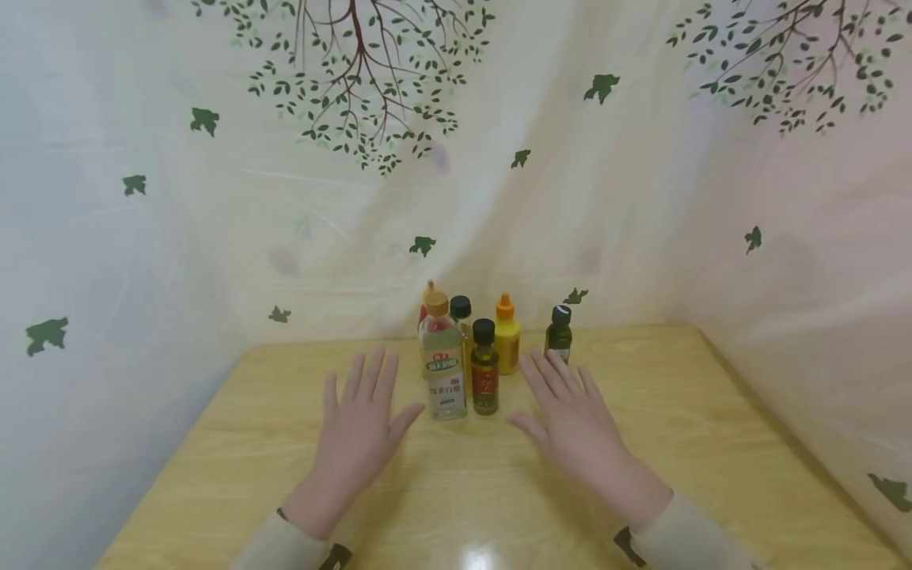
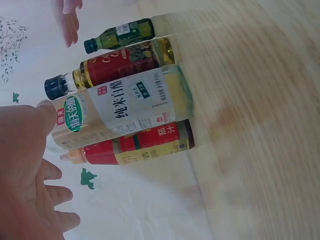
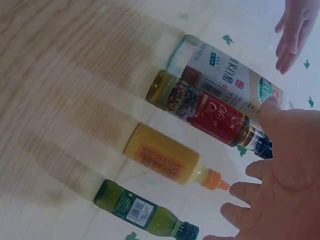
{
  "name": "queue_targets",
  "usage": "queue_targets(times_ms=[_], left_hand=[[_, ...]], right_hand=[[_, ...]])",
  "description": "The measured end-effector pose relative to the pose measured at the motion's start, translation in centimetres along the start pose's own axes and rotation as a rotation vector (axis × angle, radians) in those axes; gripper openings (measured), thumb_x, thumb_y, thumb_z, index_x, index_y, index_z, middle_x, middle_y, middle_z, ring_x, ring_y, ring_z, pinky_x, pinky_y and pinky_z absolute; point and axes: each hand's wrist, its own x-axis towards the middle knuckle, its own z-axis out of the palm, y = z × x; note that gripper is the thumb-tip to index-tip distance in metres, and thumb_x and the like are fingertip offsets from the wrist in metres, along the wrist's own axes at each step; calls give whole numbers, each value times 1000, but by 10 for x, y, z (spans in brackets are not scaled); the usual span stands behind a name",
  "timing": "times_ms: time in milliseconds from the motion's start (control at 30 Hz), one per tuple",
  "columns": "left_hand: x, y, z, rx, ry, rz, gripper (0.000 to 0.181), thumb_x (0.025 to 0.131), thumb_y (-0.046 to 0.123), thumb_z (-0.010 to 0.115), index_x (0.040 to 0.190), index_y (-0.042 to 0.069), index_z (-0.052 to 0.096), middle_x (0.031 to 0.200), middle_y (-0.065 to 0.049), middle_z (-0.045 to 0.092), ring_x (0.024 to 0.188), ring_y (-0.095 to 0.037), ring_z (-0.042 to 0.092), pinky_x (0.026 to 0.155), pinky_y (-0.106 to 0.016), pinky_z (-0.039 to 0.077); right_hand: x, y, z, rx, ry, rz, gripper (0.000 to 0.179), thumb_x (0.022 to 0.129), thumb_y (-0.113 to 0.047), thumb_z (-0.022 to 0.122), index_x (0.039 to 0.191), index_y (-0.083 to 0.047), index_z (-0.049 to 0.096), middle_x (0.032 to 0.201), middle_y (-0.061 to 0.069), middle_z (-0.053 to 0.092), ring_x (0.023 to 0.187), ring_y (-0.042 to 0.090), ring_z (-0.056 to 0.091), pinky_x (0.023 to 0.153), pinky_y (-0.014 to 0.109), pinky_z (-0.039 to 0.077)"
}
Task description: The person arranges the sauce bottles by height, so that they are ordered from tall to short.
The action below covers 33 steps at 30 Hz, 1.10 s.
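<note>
My left hand is held out with straight, spread fingers, just left of a clear vinegar bottle with a tan cap. Across from it, my right hand is likewise spread, and its fingertips overlap the lower part of a small green bottle in the head view. Neither hand holds anything. Between them stands an olive oil bottle with a red label and black cap. Behind are a yellow squeeze bottle with an orange tip and a black-capped bottle, partly hidden. A red sauce bottle shows in the left wrist view.
The bottles stand upright, grouped toward the back of a light wooden table. A pale cloth printed with leaves and branches hangs behind and along both sides.
</note>
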Motion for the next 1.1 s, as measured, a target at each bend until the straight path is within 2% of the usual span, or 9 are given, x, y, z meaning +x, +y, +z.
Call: queue_targets(times_ms=[167,300,467,600,967,1100], left_hand=[[5,1,-4,-38,59,7,87,109,55,65,172,4,33,178,-21,30,164,-47,24,129,-76,13],[10,2,-9,-72,69,2,86,110,54,65,173,6,31,178,-19,31,164,-46,25,129,-76,13],[18,6,-15,-129,85,7,85,111,51,64,175,8,28,179,-18,29,164,-46,24,129,-77,12],[26,10,-22,-163,114,14,84,111,50,65,174,6,30,178,-18,30,165,-44,23,129,-76,12],[45,19,-23,-242,187,20,82,110,48,67,172,5,34,172,-19,41,160,-43,34,131,-72,14],[51,24,-24,-280,191,-8,78,111,47,67,171,6,36,170,-19,43,158,-42,37,132,-70,14]], right_hand=[[4,-4,1,29,28,-8,88,110,-56,63,174,-6,29,178,18,27,164,44,25,130,72,16],[10,-5,1,73,52,-14,89,108,-51,68,174,-6,29,177,21,29,163,46,28,129,73,18],[20,-5,4,111,88,-15,90,108,-51,69,174,-5,28,176,22,33,160,46,33,130,70,21],[29,-6,4,142,119,-16,89,108,-53,68,172,-4,32,172,24,40,157,47,39,129,70,26],[47,-8,4,263,116,79,87,108,-51,70,174,-12,31,167,23,46,154,47,43,127,70,32],[51,-9,2,303,115,96,86,107,-53,70,174,-14,32,167,23,47,154,47,44,124,73,33]])
